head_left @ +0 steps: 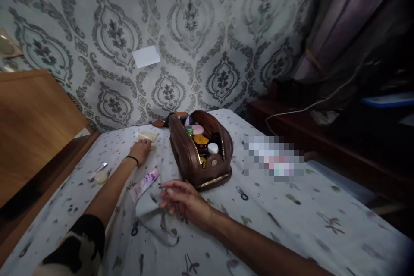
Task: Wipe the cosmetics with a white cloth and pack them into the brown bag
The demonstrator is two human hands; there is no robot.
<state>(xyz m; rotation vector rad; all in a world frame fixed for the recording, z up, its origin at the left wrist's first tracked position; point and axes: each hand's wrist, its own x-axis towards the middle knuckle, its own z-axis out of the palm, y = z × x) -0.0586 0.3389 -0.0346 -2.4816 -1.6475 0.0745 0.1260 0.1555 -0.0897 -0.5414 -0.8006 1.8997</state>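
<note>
My left hand (139, 152) reaches far across the bed, its fingers bent and closed at the near edge of a cream-coloured tube (148, 136). A small tan piece (152, 148) shows beside that hand. My right hand (186, 203) hovers low over the sheet with loosely curled fingers apart, holding nothing. Between the hands lies a pink and purple tube (146, 183), near a crumpled grey-white cloth or sheet fold (150, 211). A brown leather bag (184, 155) stands unzipped just beyond my right hand. Inside are a white-lidded jar (212, 148), a yellow-orange item (201, 139) and a pink item (198, 129).
A small round container (101, 176) and a slim shiny tube (98, 170) lie left of my forearm. A wooden panel (39, 125) borders the left side. Right of the bag is a pixelated patch. A white cable (310, 107) crosses the dark furniture at right.
</note>
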